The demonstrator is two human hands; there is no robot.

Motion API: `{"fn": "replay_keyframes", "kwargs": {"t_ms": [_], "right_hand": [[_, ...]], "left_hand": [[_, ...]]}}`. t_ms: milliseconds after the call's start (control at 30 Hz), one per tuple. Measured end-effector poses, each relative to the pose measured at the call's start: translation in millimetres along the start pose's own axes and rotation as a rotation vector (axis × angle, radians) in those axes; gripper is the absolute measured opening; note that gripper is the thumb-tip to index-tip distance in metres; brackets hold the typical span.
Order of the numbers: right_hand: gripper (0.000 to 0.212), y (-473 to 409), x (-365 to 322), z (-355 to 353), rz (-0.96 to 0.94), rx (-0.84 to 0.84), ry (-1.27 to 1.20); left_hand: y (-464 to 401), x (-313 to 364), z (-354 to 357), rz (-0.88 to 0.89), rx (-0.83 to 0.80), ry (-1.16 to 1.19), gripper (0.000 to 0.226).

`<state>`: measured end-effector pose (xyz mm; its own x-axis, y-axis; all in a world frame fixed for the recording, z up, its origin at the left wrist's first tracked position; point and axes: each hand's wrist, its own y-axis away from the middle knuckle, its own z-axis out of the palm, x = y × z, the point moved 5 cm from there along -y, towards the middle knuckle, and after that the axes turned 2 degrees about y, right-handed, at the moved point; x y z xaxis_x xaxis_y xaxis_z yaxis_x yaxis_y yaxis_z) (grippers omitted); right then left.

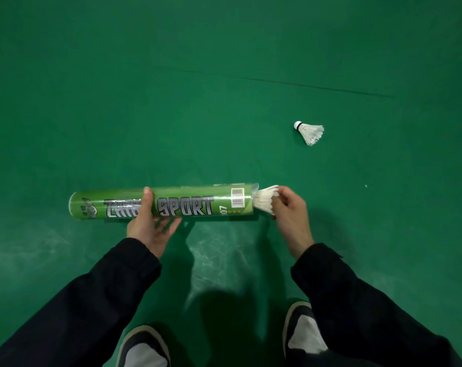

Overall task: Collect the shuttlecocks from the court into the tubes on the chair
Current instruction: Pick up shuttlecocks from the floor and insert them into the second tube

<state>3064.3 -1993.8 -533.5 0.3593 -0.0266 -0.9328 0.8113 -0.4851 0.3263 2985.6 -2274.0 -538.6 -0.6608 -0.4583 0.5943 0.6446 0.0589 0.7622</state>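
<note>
Two shuttlecocks show on this stretch of green court floor [224, 62], which fills the whole view and carries a thin dark seam running toward its far right. Largest of the task's things is the green tube [161, 203], held level above the floor with its long axis running left to right, closed end to the left, open mouth to the right. The left hand [148, 223] cradles it near the middle, thumb laid over the top and fingers curled loosely beneath. The right hand [290, 207] is at the mouth, its fingers pinching the feather skirt of a shuttlecock [265, 198] that is partly inside the tube, cork end first as far as can be judged, feathers flaring out toward the grip. Pushing it home means a straight shove leftward along the tube's axis. Smaller and well apart, the loose shuttlecock [310, 132] lies on the floor beyond and right of the mouth, cork pointing up-left; the right hand is clearly the nearer one. No chair is in view.
</note>
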Motion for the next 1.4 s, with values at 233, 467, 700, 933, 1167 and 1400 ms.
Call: {"fn": "replay_keyframes", "kwargs": {"t_ms": [233, 467, 700, 933, 1167, 1400], "right_hand": [[0.022, 3.9, 4.1, 0.6, -0.013, 0.298, 0.122], [0.047, 24.7, 3.1, 19.2, -0.024, -0.160, -0.055], [0.028, 32.6, -1.6, 31.1, 0.140, -0.477, -0.028], [0.030, 27.0, -7.1, 28.4, 0.282, -0.634, -0.091], [0.018, 19.5, -6.1, 17.6, 0.072, -0.213, -0.109], [0.017, 14.8, -7.5, 6.5, 0.114, -0.315, -0.142]], "left_hand": [[6.0, -2.3, 9.5, 0.011, -0.024, -0.016, 0.077], [6.5, -3.3, 9.2, 0.003, -0.018, -0.026, 0.072], [9.6, -5.7, 11.9, -0.011, -0.063, -0.061, 0.082], [10.4, -13.3, 11.0, -0.016, -0.050, -0.066, 0.081], [13.3, -5.5, 21.5, -0.004, -0.034, -0.019, 0.053], [7.3, -12.3, 33.1, -0.019, -0.084, -0.033, 0.080]]}}
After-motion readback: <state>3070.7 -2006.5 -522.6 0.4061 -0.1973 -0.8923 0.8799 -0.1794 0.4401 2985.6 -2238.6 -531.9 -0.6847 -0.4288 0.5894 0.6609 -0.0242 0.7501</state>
